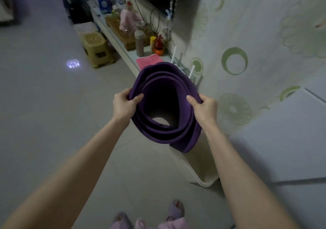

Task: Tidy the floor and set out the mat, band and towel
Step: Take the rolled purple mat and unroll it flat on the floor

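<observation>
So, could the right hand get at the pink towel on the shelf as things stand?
Probably not yet: the right hand grips the rolled mat, as does the left hand, and the mat sits between it and the pink towel. It must let go first.

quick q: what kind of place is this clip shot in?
Probably a home living room: floral wallpaper, a low shelf cluttered with bottles and ornaments, a plastic stool on the tiled floor.

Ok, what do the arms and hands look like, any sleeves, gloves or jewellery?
Both forearms are bare to the frame's edge: no sleeves show. The left hand and right hand wear no gloves, and no rings, watch or bracelet are visible.
</observation>
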`<state>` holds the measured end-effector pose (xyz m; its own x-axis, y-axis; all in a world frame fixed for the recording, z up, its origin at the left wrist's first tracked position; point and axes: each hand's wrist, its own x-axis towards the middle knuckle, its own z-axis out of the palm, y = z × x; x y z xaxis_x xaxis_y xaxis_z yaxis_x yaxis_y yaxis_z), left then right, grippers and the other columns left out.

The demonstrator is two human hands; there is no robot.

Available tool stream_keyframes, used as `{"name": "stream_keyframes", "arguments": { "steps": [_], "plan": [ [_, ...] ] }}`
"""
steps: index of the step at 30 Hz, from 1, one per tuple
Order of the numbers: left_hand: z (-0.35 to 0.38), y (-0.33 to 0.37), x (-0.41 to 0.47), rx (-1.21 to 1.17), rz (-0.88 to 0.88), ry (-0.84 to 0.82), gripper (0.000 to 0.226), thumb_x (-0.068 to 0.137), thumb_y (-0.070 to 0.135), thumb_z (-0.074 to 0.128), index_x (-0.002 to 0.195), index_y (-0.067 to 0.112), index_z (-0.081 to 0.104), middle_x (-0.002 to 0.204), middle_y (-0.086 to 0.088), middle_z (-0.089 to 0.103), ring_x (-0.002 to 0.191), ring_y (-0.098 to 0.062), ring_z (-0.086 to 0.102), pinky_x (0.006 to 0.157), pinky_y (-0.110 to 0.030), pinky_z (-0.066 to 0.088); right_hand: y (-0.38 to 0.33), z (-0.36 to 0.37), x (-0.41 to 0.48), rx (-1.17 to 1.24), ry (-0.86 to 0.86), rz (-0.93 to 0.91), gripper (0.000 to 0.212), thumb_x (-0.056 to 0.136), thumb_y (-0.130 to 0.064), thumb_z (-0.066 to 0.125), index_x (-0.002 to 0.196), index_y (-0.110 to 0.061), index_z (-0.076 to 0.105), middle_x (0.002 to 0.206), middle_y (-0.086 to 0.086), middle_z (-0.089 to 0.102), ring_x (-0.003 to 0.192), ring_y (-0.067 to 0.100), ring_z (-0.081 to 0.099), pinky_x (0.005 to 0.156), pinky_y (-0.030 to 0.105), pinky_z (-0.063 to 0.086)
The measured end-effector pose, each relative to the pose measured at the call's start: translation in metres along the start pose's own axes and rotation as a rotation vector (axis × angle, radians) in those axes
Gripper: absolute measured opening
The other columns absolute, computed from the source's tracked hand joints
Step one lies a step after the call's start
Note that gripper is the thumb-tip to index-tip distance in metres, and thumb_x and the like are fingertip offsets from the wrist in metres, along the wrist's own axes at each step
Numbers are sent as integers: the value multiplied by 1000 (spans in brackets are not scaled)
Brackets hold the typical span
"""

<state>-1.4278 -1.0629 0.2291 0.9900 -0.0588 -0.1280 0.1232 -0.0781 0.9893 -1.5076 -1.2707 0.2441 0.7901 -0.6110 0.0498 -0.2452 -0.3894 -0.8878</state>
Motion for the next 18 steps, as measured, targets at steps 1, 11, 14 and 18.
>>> {"name": "stream_keyframes", "arguments": {
  "steps": [1, 11, 14, 18],
  "plan": [
    [-31, -5, 4, -5, -3, 33, 17, 83, 9, 69, 89, 24, 70, 84, -2, 72, 81, -23, 69, 79, -43, 58, -10, 28, -8, -3, -34, -25, 17, 85, -22, 70, 72, -14, 66, 60, -1, 58, 59, 11, 46, 60, 30, 38],
    [-244, -51, 10, -59, -72, 302, 16, 84, 2, 66, 98, 9, 68, 83, -8, 69, 76, -21, 65, 77, -34, 56, -77, 235, -73, 15, -347, -96, 27, 87, -21, 68, 71, 1, 64, 65, 18, 64, 57, 19, 48, 56, 27, 39],
    [-304, -65, 11, -90, -103, 396, 17, 85, 2, 66, 95, 15, 68, 79, 2, 68, 71, -14, 65, 72, -27, 57, -98, 297, -90, 12, -459, -97, 34, 87, -19, 68, 58, -9, 52, 53, 2, 48, 53, 13, 39, 50, 23, 33],
    [-372, -84, 14, -120, -141, 498, 20, 85, 5, 67, 88, 24, 67, 81, 3, 70, 74, -15, 67, 73, -28, 57, -121, 369, -107, 37, -571, -132, 38, 86, -20, 69, 64, 6, 53, 57, 8, 46, 56, 17, 37, 54, 30, 33]
  ]
}}
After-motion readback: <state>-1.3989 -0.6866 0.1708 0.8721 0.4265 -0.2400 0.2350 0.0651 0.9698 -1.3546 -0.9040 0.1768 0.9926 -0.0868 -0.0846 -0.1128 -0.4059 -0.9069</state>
